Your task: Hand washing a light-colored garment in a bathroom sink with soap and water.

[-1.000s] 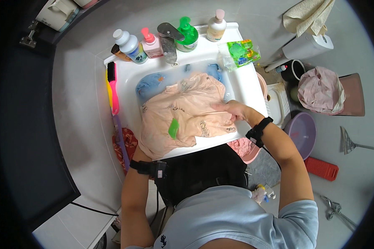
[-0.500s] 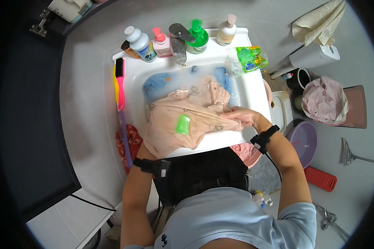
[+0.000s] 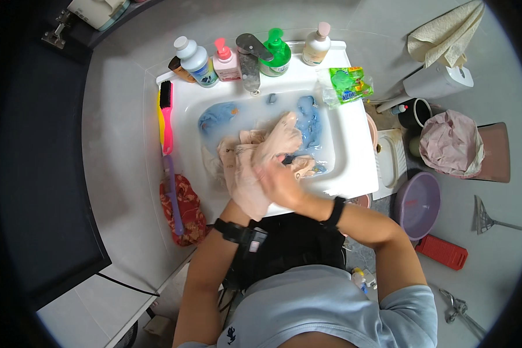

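We see a draped cream cloth towel (image 3: 443,36), a crumpled pink plastic bag (image 3: 449,139) and, near the bag, a round purple plastic basin (image 3: 419,200)

Clothes (image 3: 285,137) lie in the sink (image 3: 356,168); bottles (image 3: 198,65) flank the tap (image 3: 250,72) behind; a brush (image 3: 166,124) lies at left, a packet (image 3: 351,84) at back right.
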Demonstrator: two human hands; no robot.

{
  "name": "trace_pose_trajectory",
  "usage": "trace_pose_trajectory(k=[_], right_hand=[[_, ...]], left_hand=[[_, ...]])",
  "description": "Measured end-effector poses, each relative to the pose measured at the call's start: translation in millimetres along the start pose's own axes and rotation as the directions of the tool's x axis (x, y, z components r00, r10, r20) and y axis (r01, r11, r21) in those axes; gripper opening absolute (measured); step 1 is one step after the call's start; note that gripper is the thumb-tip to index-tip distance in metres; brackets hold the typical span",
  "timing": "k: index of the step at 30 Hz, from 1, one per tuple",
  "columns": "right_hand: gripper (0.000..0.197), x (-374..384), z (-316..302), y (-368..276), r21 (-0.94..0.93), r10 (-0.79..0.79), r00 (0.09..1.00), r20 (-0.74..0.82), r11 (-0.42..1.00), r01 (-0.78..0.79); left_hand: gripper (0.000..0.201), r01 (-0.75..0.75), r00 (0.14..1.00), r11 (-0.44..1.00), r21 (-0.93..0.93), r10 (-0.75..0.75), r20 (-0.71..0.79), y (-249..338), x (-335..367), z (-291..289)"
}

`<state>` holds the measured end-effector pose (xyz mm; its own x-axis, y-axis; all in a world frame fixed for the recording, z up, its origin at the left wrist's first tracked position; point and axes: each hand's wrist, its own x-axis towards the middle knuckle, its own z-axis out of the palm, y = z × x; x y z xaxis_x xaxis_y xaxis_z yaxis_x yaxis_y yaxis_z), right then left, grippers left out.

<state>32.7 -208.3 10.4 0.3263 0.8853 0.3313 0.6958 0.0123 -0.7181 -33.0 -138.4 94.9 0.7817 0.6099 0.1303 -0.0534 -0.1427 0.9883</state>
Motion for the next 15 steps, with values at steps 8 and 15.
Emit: trace_pose_trajectory(k=[8, 15], right_hand=[[0.022, 12, 7, 4, -0.177, 0.318, 0.937, 0.147, 0.940, -0.292], [0.031, 28, -4, 27, -0.236, 0.422, 0.894, 0.153, 0.894, -0.381]], left_hand=[[0.034, 0.171, 0.985, 0.942, -0.289, -0.168, 0.035, -53, -12, 9], [0.052, -0.036, 0.997, 0.993, 0.108, 0.028, 0.077, -39, -8, 11]])
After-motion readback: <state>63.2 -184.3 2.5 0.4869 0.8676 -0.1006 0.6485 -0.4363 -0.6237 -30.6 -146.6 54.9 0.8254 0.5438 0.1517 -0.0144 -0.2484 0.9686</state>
